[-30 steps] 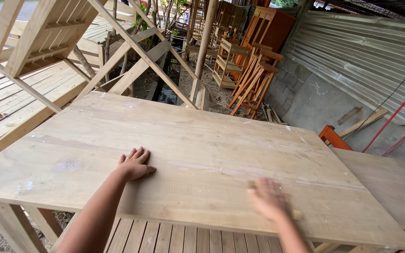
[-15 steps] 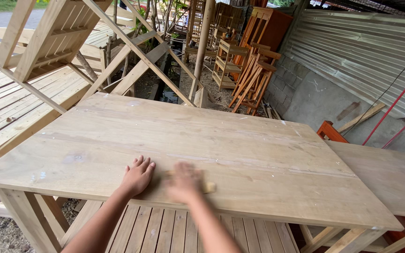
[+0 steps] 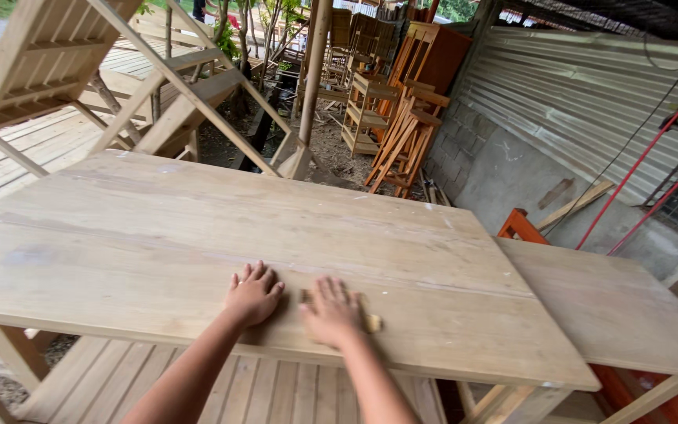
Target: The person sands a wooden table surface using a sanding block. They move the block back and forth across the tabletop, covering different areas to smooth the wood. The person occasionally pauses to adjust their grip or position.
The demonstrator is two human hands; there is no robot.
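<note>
Two bare hands work a sanding pad over an unfinished wooden tabletop in an open-sided workshop.

Head view: the left hand lies flat on the pale tabletop, fingers spread and holding nothing, steadying near the front edge. Just beside it, the right hand presses palm-down on a small tan sanding pad, which peeks out past the fingertips; the hand covers it rather than gripping it. To sand well, I judge the pad should stay flat and travel along the grain with even pressure. A second bare tabletop adjoins on the right. Stacked chair frames lean by a corrugated metal wall.
</note>
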